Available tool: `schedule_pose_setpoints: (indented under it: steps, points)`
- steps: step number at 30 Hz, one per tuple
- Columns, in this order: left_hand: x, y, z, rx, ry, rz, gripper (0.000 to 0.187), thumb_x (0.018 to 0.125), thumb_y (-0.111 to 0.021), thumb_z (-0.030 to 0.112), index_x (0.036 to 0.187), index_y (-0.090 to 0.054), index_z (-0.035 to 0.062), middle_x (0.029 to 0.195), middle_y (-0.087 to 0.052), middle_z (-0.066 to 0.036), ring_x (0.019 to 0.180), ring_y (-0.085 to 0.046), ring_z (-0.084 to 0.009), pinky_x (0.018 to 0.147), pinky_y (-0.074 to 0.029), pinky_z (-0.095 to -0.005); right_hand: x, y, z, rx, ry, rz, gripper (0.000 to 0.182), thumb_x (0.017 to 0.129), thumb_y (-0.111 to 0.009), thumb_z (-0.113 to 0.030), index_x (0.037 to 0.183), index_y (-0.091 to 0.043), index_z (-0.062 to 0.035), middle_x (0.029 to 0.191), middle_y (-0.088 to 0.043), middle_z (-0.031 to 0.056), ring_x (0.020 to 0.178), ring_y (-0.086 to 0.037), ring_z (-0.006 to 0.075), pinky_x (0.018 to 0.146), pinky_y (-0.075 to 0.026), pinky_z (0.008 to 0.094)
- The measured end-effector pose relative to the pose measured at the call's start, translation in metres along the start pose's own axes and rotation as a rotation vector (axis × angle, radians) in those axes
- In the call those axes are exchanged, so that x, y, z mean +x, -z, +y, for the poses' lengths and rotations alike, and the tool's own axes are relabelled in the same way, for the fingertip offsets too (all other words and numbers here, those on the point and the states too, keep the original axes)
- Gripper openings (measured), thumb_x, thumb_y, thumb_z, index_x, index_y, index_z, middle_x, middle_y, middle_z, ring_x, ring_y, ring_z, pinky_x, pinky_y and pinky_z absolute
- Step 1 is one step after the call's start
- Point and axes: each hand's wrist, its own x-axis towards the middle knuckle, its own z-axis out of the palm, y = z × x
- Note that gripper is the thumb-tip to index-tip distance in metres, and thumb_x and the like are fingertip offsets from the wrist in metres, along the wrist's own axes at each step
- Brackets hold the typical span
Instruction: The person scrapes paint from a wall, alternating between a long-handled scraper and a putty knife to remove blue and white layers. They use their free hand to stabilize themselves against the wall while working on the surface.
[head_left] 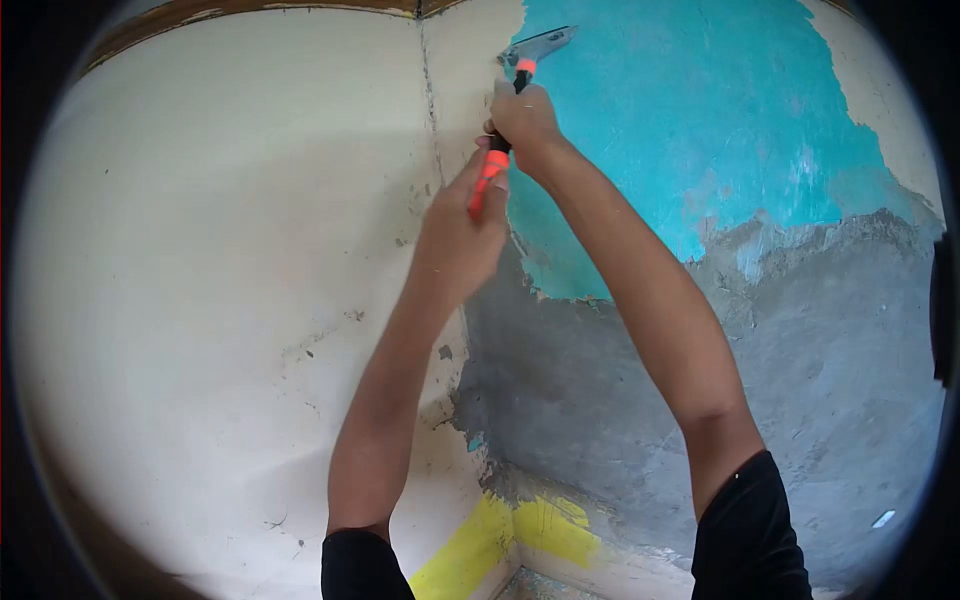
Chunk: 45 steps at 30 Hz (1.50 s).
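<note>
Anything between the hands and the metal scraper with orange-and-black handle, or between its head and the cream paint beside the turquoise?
Nothing visible. Left hand and right hand grip the handle; the scraper head is where turquoise paint meets cream paint. Blade contact unclear.

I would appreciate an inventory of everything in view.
Long-handled metal-headed scraper: one, orange, black and silver, upper centre.
Smooth painted wall: one, cream, left.
Ragged-edged paint patch: one, turquoise, upper right.
Rough bare wall area: one, grey, below the turquoise.
Painted band: one, yellow, low in the corner.
Wooden strip: one, brown, top edge.
Speckled floor: one, bottom centre.
Unclear object: one, black, right edge.
Small spot: one, white, lower right.
Black-sleeved arms: two, bottom centre.
Left hand: one, low on the handle.
Right hand: one, higher up.
</note>
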Motion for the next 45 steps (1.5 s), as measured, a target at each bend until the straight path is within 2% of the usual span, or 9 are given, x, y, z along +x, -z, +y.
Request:
schedule_pose_setpoints:
  steps: [13, 16, 18, 19, 20, 27, 29, 38, 45]
  points:
    - [0.006, 0.0, 0.054, -0.219, 0.216, -0.095, 0.049, 0.101, -0.042, 0.038, 0.146, -0.041, 0.0187, 0.067, -0.044, 0.002, 0.049, -0.042, -0.0086, 0.044, -0.028, -0.0236, 0.014, 0.014, -0.05, -0.141, -0.112, -0.259, 0.022, 0.098, -0.044, -0.015, 0.095, -0.049, 0.0062, 0.075, -0.053, 0.0097, 0.059, -0.052, 0.0154, 0.052, -0.049, 0.0315]
    - [0.007, 0.004, 0.05, -0.206, 0.214, -0.083, 0.05, 0.101, -0.042, 0.039, 0.146, -0.041, 0.0182, 0.067, -0.045, 0.001, 0.049, -0.042, -0.0087, 0.044, -0.029, -0.024, 0.024, 0.008, -0.045, -0.151, -0.123, -0.241, 0.018, 0.093, -0.044, -0.01, 0.092, -0.05, 0.007, 0.076, -0.053, 0.0113, 0.058, -0.052, 0.0163, 0.05, -0.047, 0.0325]
    - [0.006, 0.007, 0.057, -0.147, 0.25, -0.13, 0.044, 0.101, -0.039, 0.028, 0.139, -0.045, 0.009, 0.069, -0.049, -0.003, 0.056, -0.052, -0.0127, 0.053, -0.049, -0.0317, 0.057, 0.008, -0.006, -0.243, 0.012, -0.267, 0.016, 0.091, -0.045, -0.008, 0.09, -0.05, 0.0071, 0.076, -0.054, 0.012, 0.057, -0.052, 0.0172, 0.049, -0.046, 0.0333]
    - [0.005, 0.005, 0.058, -0.149, 0.244, -0.139, 0.044, 0.101, -0.039, 0.028, 0.139, -0.045, 0.009, 0.069, -0.049, -0.003, 0.056, -0.052, -0.0127, 0.053, -0.049, -0.0317, 0.038, 0.007, -0.023, -0.332, 0.148, -0.29, 0.014, 0.088, -0.046, -0.006, 0.087, -0.051, 0.0072, 0.075, -0.054, 0.0127, 0.057, -0.052, 0.0181, 0.048, -0.045, 0.0342]
    - [0.005, 0.001, 0.058, -0.149, 0.231, -0.12, 0.044, 0.101, -0.039, 0.029, 0.14, -0.045, 0.0093, 0.068, -0.048, -0.002, 0.054, -0.052, -0.013, 0.052, -0.049, -0.0314, 0.016, 0.011, -0.038, -0.046, -0.1, -0.153, 0.011, 0.085, -0.048, -0.004, 0.084, -0.051, 0.0073, 0.074, -0.054, 0.0137, 0.056, -0.052, 0.0196, 0.047, -0.045, 0.0354]
    - [0.022, 0.007, 0.056, -0.143, 0.248, -0.058, 0.041, 0.101, -0.04, 0.03, 0.135, -0.05, 0.009, 0.066, -0.048, -0.002, 0.048, -0.05, -0.0138, 0.049, -0.045, -0.0312, 0.047, -0.006, -0.042, -0.086, -0.115, -0.147, 0.014, 0.083, -0.055, 0.0, 0.086, -0.057, 0.0133, 0.071, -0.063, 0.0215, 0.058, -0.065, 0.0273, 0.049, -0.053, 0.038]
    - [0.014, 0.005, 0.055, -0.14, 0.265, -0.082, 0.042, 0.101, -0.04, 0.028, 0.137, -0.048, 0.0087, 0.068, -0.051, -0.003, 0.048, -0.051, -0.0146, 0.05, -0.045, -0.0327, 0.038, -0.001, -0.037, -0.063, -0.12, -0.208, 0.017, 0.088, -0.051, -0.009, 0.078, -0.052, 0.0044, 0.066, -0.053, 0.0115, 0.057, -0.053, 0.0203, 0.048, -0.045, 0.0368]
    - [-0.06, -0.058, 0.002, -0.087, -0.011, -0.003, 0.045, 0.103, -0.042, 0.023, 0.146, -0.039, 0.0127, 0.066, -0.047, -0.001, 0.043, -0.045, -0.0097, 0.042, -0.04, -0.0291, -0.02, 0.064, 0.038, -0.283, 0.037, -0.12, 0.034, 0.095, -0.055, -0.033, 0.092, -0.047, 0.0007, 0.074, -0.054, 0.0085, 0.06, -0.056, 0.0181, 0.049, -0.048, 0.0359]
    - [-0.173, -0.103, 0.025, -0.331, 0.245, -0.212, 0.053, 0.103, -0.042, 0.019, 0.153, -0.025, 0.0142, 0.077, -0.047, -0.001, 0.052, -0.042, -0.0062, 0.041, -0.041, -0.0238, -0.154, 0.145, 0.047, -0.313, -0.016, -0.033, 0.034, 0.097, -0.053, -0.034, 0.097, -0.046, -0.0015, 0.065, -0.052, 0.004, 0.052, -0.053, 0.0136, 0.046, -0.046, 0.0329]
